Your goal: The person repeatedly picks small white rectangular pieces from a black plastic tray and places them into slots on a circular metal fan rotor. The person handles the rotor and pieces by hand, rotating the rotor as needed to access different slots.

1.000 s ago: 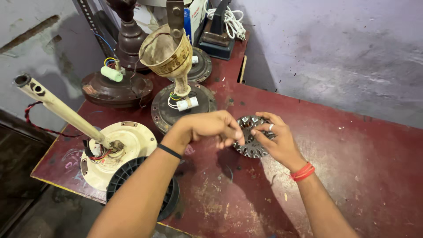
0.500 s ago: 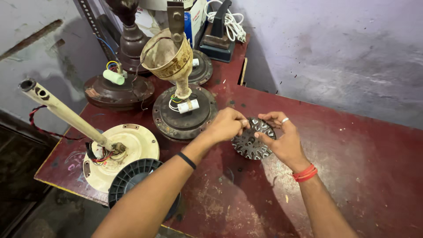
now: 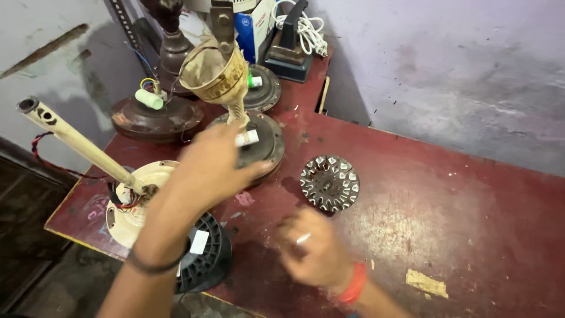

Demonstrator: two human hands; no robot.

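Now, bare table (image 3: 471, 212) right of the round toothed disc (image 3: 329, 183).

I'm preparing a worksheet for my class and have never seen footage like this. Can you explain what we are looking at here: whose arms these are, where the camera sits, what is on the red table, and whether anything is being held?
The camera is worn on a person's head and looks down, so the two bare arms are that person's own. The left hand, with a dark band on the wrist, reaches out over a dark round fan motor housing. The right hand, with an orange wristband, hangs blurred above the red table. Neither hand seems to hold anything. Between them, lying free on the table, is a round toothed metal fan core. To the left lies a cream ceiling fan motor with a long rod, resting on a black ribbed disc. Another brown fan housing and a white coiled cord sit further back.
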